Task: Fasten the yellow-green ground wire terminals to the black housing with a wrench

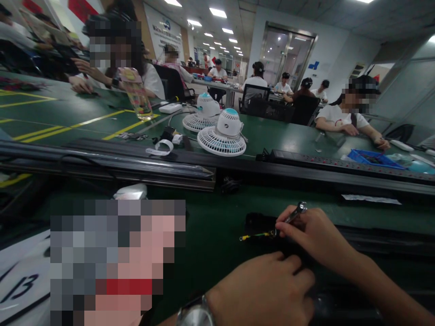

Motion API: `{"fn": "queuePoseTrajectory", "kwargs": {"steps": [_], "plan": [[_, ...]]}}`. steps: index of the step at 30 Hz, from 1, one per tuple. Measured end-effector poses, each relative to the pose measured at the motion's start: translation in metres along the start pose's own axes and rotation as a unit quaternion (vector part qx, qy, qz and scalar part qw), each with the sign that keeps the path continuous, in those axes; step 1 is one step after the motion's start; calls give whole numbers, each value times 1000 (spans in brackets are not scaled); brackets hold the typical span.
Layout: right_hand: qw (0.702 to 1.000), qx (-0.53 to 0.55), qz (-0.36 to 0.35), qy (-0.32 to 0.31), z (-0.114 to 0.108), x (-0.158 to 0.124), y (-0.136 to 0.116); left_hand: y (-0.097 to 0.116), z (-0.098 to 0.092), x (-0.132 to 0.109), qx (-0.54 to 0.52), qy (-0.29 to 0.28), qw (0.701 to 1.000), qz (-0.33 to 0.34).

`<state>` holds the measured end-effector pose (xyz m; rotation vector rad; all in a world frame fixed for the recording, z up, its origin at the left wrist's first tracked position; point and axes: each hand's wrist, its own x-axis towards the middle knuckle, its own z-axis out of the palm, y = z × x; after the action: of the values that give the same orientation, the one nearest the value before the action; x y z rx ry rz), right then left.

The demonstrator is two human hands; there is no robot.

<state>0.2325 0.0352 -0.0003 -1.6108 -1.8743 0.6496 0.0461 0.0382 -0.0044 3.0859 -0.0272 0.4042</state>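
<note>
The right hand (311, 231) pinched a wrench (295, 214) beside a yellow-and-green wire (260, 235), by the black bar (260, 222); the left hand (261, 287) was half-curled, any hold hidden. A slack pinch risked letting the wrench slip against the wire.

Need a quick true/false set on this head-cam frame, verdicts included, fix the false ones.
1. The right hand holds a wrench. True.
2. A watch is worn on the right wrist. False: the watch is on the wrist of the left hand.
3. The cable beside the wrench is plain red. False: the cable is yellow and green.
4. Two white fans sit on the green table. True.
5. The blue tray lies at the left of the view. False: the blue tray is at the right.
</note>
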Motion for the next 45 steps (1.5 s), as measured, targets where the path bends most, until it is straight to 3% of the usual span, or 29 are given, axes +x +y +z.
{"fn": "queuePoseTrajectory", "kwargs": {"steps": [9,20,29,38,45], "plan": [[999,-43,-32,7,-10,0,-4,-18,-17,-6,-83,-64,994,11],[996,-63,-60,23,-14,0,-7,-13,-7,0,-60,-56,997,-8],[996,-65,-59,22,-13,0,-7,-15,-17,-2,-102,-67,992,-18],[997,-65,-26,16,-11,0,-8,-15,-7,-2,-59,-40,997,-14],[997,-77,7,6,-12,-2,-12,-15,-7,-7,-114,-39,992,-25]]}}
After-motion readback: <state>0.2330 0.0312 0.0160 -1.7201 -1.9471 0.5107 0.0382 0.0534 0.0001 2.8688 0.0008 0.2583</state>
